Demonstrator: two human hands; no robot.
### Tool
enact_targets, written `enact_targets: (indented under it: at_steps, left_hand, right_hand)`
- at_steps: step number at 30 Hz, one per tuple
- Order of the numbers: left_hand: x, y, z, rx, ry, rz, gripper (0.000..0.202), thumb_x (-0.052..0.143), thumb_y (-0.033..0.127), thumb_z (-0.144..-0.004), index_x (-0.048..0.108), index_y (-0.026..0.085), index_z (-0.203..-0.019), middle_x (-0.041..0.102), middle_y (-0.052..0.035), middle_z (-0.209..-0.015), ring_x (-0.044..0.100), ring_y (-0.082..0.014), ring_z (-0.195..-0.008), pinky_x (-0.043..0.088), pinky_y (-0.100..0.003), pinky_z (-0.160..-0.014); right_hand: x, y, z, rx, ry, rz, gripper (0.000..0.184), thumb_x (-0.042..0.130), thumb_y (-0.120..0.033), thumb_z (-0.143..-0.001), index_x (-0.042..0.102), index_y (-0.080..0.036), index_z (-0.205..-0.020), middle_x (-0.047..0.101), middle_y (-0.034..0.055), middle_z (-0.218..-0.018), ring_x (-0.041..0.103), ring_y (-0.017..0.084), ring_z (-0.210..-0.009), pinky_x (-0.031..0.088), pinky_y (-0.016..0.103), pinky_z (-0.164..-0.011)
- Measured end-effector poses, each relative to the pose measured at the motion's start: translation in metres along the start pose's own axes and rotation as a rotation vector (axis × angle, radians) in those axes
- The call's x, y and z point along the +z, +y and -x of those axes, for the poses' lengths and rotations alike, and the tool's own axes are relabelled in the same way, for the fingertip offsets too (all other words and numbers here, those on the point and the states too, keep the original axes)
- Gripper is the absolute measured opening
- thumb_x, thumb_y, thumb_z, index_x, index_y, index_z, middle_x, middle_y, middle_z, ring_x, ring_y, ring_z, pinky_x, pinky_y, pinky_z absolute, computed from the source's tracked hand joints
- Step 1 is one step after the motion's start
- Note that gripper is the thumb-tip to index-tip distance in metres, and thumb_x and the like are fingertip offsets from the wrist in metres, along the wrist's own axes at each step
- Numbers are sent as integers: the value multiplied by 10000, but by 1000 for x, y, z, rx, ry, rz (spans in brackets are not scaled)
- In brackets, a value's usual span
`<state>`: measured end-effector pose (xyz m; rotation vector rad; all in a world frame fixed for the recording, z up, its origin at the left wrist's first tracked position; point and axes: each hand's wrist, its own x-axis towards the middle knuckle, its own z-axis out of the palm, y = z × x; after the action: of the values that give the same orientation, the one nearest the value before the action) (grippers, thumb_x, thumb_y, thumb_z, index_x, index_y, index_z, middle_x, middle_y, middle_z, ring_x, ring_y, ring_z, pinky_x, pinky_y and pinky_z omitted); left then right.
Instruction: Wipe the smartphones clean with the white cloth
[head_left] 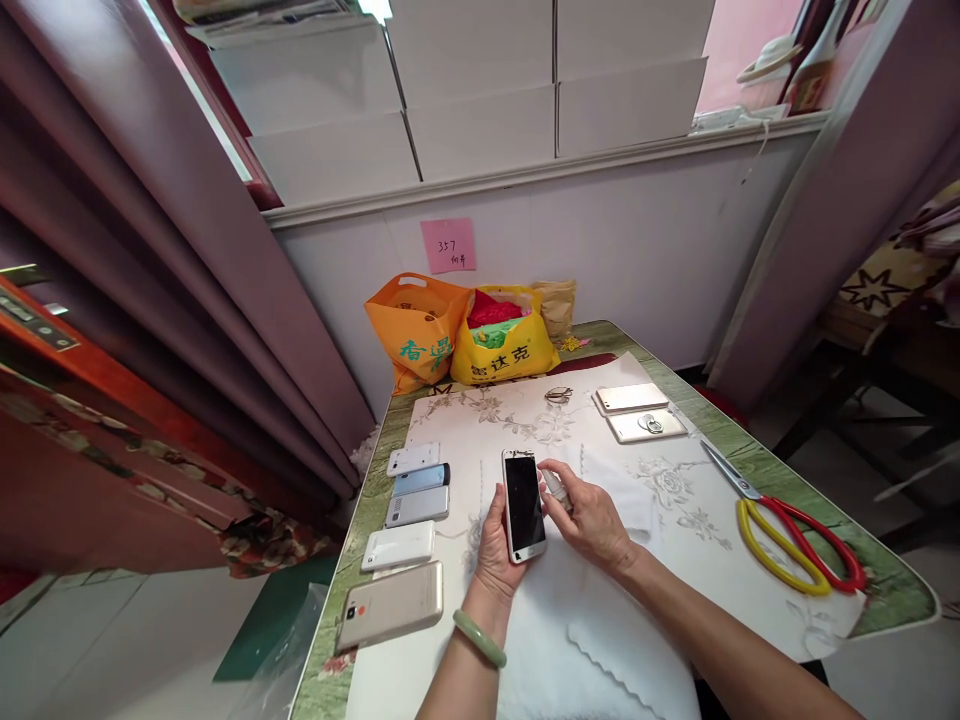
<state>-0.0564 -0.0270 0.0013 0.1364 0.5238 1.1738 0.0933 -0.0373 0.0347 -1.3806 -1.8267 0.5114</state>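
Observation:
A white smartphone (523,505) with a dark screen and a damaged-looking top edge faces up, its top tilted away from me. My left hand (495,548), with a green bangle at the wrist, is closed around its lower left side and underside. My right hand (596,520) grips a small clear bottle (556,489) close to the phone's right edge, fingers bent over it. The bottle's lower part is hidden by the hand. Beneath both hands a white cloth (555,620) with a scalloped edge spreads over the table.
Several phones (397,548) lie in a column at left; two more phones (646,425) are at right. Large scissors (780,545) with red and yellow handles lie near the right edge. An orange bag (412,325), a yellow bag (502,355) and black-framed glasses (558,395) are farther back.

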Motion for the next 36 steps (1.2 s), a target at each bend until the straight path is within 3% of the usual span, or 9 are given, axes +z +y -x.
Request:
enact_targets:
  at_steps: [11, 17, 21, 24, 28, 32, 36]
  left_hand:
    - [-2, -1, -4, 0, 52, -53, 371, 591, 409, -910, 669, 154, -1169, 755, -90, -1043, 722, -190, -884, 554, -314, -856]
    - [-1, 0, -4, 51, 54, -42, 388, 575, 386, -921, 636, 178, -1242, 737, -106, -1106, 704, -217, -991, 553, -358, -885]
    - [-3, 3, -5, 50, 44, -16, 448, 546, 415, -929, 599, 158, -1293, 699, -146, -1192, 668, -265, -1093, 547, -410, -913]
    - [-5, 6, -6, 50, 40, -4, 474, 524, 413, -939, 567, 151, -1331, 652, -167, -1274, 647, -284, -1132, 548, -430, -915]
    - [-5, 5, -6, 56, 33, 4, 482, 520, 398, -943, 545, 156, -1358, 628, -174, -1307, 650, -281, -1129, 549, -431, -919]
    - [-5, 3, -7, 80, 33, -5, 464, 535, 385, -936, 564, 159, -1341, 630, -181, -1301, 646, -291, -1136, 554, -427, -907]
    - [-4, 3, -6, 71, 68, -17, 463, 548, 389, -928, 576, 156, -1328, 624, -184, -1308, 646, -289, -1137, 550, -431, -917]
  right_hand:
    - [1, -4, -32, 10, 115, -27, 474, 455, -311, -900, 485, -242, -1368, 674, -27, -714, 635, 154, -594, 493, 249, -666]
    - [7, 4, -29, 73, 46, -78, 408, 444, -331, -901, 521, -235, -1290, 641, -45, -606, 616, 176, -530, 490, 280, -644]
    - [2, 14, -35, 94, 33, -39, 525, 375, -373, -938, 389, -201, -1434, 642, -19, -669, 636, 199, -590, 477, 295, -628]
    - [-8, 27, -56, 152, 135, -55, 589, 305, -342, -946, 254, -159, -1503, 638, 3, -729, 621, 195, -578, 471, 304, -619]
    - [-10, 51, -93, 194, 150, -36, 516, 374, -389, -922, 389, -156, -1382, 657, 30, -792, 631, 198, -655, 468, 301, -647]
    - [7, 68, -122, 186, 54, 33, 337, 423, -377, -903, 480, -187, -1176, 667, 29, -817, 626, 200, -714, 435, 283, -655]
    - [30, 73, -143, 195, 44, 90, 301, 511, -336, -871, 486, -207, -1141, 673, 31, -830, 617, 209, -729, 382, 272, -644]
